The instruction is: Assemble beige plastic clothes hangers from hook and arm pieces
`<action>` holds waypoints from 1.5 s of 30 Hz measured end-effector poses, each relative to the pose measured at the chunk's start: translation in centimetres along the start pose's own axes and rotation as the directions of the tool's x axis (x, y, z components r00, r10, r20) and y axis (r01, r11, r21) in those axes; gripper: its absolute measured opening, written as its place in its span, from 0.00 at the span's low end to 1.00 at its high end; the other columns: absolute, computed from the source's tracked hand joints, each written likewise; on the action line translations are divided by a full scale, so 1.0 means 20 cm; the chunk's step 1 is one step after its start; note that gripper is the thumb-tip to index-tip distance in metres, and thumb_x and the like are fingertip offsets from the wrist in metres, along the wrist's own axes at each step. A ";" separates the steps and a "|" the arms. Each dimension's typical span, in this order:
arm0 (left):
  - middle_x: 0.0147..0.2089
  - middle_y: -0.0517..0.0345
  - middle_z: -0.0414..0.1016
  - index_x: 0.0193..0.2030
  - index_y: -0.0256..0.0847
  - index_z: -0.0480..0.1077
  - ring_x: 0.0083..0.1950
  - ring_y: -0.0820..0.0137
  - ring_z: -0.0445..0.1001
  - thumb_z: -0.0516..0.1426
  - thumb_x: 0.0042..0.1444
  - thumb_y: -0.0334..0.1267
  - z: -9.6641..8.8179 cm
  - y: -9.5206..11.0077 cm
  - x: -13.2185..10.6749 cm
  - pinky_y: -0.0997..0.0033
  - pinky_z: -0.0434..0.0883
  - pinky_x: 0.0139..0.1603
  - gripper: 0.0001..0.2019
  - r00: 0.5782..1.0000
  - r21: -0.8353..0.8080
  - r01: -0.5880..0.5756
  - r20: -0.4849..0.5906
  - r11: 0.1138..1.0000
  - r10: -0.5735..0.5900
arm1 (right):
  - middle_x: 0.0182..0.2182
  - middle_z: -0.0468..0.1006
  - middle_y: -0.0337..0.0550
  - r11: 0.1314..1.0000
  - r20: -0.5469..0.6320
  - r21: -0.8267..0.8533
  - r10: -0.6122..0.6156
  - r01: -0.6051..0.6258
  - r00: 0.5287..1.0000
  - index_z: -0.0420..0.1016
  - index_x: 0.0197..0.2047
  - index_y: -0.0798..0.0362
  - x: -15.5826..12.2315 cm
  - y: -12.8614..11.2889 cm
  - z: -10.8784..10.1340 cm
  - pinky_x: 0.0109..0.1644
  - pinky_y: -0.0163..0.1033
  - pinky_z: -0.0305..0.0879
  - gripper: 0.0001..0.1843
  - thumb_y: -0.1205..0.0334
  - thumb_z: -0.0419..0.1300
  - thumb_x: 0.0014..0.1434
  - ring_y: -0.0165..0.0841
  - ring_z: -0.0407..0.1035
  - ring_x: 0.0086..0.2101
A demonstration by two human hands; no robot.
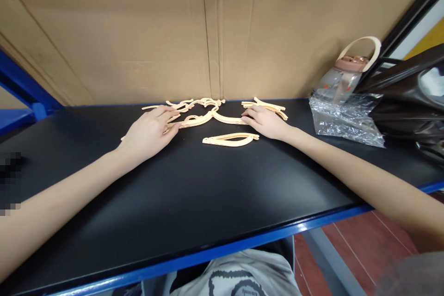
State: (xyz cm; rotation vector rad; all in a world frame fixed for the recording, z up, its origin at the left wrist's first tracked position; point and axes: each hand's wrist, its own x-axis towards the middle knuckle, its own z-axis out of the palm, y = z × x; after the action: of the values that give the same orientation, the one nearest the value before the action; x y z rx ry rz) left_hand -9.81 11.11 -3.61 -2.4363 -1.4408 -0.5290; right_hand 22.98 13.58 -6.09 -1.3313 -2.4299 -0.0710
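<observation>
An unfolded peach-coloured folding clothes hanger (199, 121) lies spread on the black tabletop, its two arms meeting in the middle. My left hand (151, 132) is closed around the end of its left arm, thumb along the near side. At the opposite end, my right hand (265, 121) grips the right arm between thumb and fingers. Closer to me rests a folded hanger (231, 140), touched by neither hand. Behind my left hand is a loose heap of similar hangers (187, 105), partly hidden by it. Several more folded hangers (274, 107) lie stacked just behind my right hand.
A clear bottle (342, 83) with a pink lid and looped handle stands at the back right. Crumpled clear plastic wrap (347, 120) lies before it, beside a dark brown bag (402, 92). Cardboard (138, 32) walls off the back; a blue edge (243, 244) runs along the front.
</observation>
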 end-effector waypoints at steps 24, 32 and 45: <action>0.39 0.60 0.80 0.38 0.44 0.77 0.39 0.68 0.75 0.57 0.57 0.48 -0.05 0.12 -0.05 0.71 0.69 0.40 0.12 0.998 -0.587 0.063 0.020 0.807 -0.063 | 0.47 0.74 0.51 1.000 0.001 -0.008 -0.010 0.010 1.000 0.73 0.49 0.57 0.00 0.00 0.00 0.56 0.46 0.61 0.22 0.53 0.43 0.69 0.42 0.67 0.50; 0.36 0.57 0.77 0.39 0.39 0.76 0.38 0.69 0.74 0.52 0.63 0.42 -0.01 0.12 -0.05 0.70 0.68 0.43 0.13 0.920 -0.382 -0.365 -0.011 0.849 0.391 | 0.46 0.74 0.51 1.000 0.000 0.002 -0.018 0.018 1.000 0.74 0.49 0.56 0.00 0.01 0.00 0.56 0.46 0.61 0.23 0.52 0.43 0.69 0.41 0.67 0.50; 0.34 0.57 0.72 0.39 0.39 0.74 0.36 0.69 0.70 0.50 0.65 0.38 -0.03 0.14 -0.05 0.69 0.66 0.40 0.13 0.856 -0.208 -0.510 -0.028 0.835 0.516 | 0.45 0.75 0.50 0.999 -0.003 0.004 -0.032 0.032 0.999 0.74 0.48 0.56 0.00 0.01 0.00 0.55 0.46 0.62 0.22 0.53 0.43 0.69 0.41 0.67 0.49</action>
State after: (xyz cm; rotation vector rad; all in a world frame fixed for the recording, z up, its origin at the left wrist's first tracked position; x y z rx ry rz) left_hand -7.98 8.71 -3.61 -2.8503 -0.6985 -0.5363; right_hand 23.13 13.68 -6.15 -1.2898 -2.4479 -0.0765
